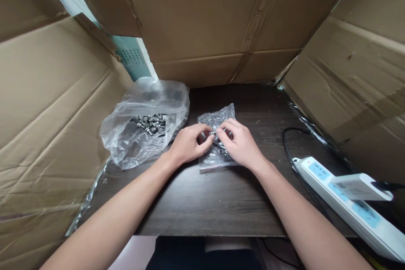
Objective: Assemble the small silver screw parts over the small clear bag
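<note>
Both hands, left hand (189,143) and right hand (238,143), pinch a small metal part (214,133) together over the small bag (217,118), so pieces stay contained; the large bag of screws (148,123) sits open at left.

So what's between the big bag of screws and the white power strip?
In the head view, both hands, left and right, pinching a small metal piece over a little plastic bag on the table.

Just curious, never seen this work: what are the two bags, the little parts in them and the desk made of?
Large bag and small bag: thin clear plastic, crinkled, glossy. Small parts: apparently metal, silvery glints. Desk: dark wood-grain surface, maybe laminate.
</note>
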### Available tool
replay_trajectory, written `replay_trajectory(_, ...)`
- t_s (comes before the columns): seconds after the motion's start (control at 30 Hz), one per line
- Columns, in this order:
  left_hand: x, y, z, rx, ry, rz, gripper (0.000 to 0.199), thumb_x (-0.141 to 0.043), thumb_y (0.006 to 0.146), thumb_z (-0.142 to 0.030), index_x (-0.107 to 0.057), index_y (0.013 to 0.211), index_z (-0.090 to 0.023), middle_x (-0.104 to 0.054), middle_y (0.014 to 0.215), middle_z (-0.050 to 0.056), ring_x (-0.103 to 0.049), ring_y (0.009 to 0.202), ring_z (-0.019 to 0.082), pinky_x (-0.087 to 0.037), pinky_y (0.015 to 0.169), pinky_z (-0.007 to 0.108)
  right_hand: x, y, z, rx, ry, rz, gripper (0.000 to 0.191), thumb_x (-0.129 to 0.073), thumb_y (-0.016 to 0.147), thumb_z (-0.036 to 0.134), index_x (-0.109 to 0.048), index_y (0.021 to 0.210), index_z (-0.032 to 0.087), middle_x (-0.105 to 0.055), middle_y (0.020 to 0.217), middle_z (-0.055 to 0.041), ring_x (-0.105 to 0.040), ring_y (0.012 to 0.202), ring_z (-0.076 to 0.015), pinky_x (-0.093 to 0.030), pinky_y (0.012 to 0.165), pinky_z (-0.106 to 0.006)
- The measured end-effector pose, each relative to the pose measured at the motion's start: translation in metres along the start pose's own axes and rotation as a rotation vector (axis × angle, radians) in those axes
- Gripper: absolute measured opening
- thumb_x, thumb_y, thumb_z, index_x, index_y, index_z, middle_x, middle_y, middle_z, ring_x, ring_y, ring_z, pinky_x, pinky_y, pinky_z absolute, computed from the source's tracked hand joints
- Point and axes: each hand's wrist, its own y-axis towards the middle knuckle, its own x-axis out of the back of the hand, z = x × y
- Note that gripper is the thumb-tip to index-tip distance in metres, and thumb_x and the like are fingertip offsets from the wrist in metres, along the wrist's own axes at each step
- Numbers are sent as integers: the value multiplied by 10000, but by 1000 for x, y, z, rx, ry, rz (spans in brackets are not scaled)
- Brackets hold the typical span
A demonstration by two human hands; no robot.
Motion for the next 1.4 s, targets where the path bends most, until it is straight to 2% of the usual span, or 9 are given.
replay_trajectory(0.2,1,0,1,-55,30,-29,159,-599,963,-267,-684,1017,-145,-706,894,45,-627,730,138,-481,666,255,2,0,1,-33,1,10,378,-446,1017,350,-529,685,190,-548,788,-28,-547,744,-164,-413,731,-333)
replay_trajectory(0.33,0,0,3,-59,39,-41,177,-598,979,-282,-678,1066,-150,-717,935,50,-648,762,142,-496,675,252,6,1,1,-23,76,-62,199,-466,987,264,-641,915,199,-642,987,-49,-603,898,-187,-448,826,-338)
replay_trajectory(0.5,0,1,3,-69,32,-66,172,-594,986,-266,-675,1084,-150,-719,925,46,-647,740,132,-502,687,248,6,0,1,-6,91,-43,178,-496,933,217,-672,951,196,-633,1019,-49,-603,829,-175,-469,753,-328)
replay_trajectory(0.63,-1,0,4,-63,34,-96,158,-608,977,-249,-678,1074,-147,-713,901,40,-629,704,121,-496,676,243,4,-1,1,48,108,-51,253,-493,861,130,-685,1011,196,-620,1040,-47,-590,790,-159,-472,711,-319)
replay_trajectory(0.87,-1,1,5,-67,15,-111,161,-609,979,-249,-681,1073,-139,-710,900,35,-610,664,102,-492,654,225,1,0,-7,2,21,-40,201,-493,879,171,-694,875,186,-623,988,-52,-577,751,-158,-468,691,-330)
replay_trajectory(0.97,0,1,5,-67,24,-108,165,-606,980,-248,-684,1083,-144,-709,901,35,-609,659,103,-496,657,229,3,0,-4,38,57,-74,223,-492,856,140,-702,914,187,-631,993,-52,-578,745,-155,-471,686,-323)
replay_trajectory(1.13,0,1,5,-59,31,-102,168,-597,983,-253,-683,1080,-146,-716,912,41,-623,679,114,-505,676,238,7,0,5,107,108,-161,243,-476,808,89,-690,831,202,-624,935,-51,-569,752,-168,-469,682,-323)
replay_trajectory(1.3,-1,1,4,-54,13,-123,181,-590,986,-266,-683,1082,-144,-726,928,52,-631,691,123,-520,692,247,7,0,4,64,95,-137,318,-481,790,87,-713,970,208,-626,1008,-61,-562,733,-159,-472,653,-313)
replay_trajectory(1.4,0,0,4,-47,7,-120,180,-589,987,-263,-685,1081,-144,-726,921,49,-633,698,124,-519,692,245,6,0,3,97,101,-130,304,-479,798,84,-728,918,209,-621,972,-58,-560,738,-161,-474,652,-309)
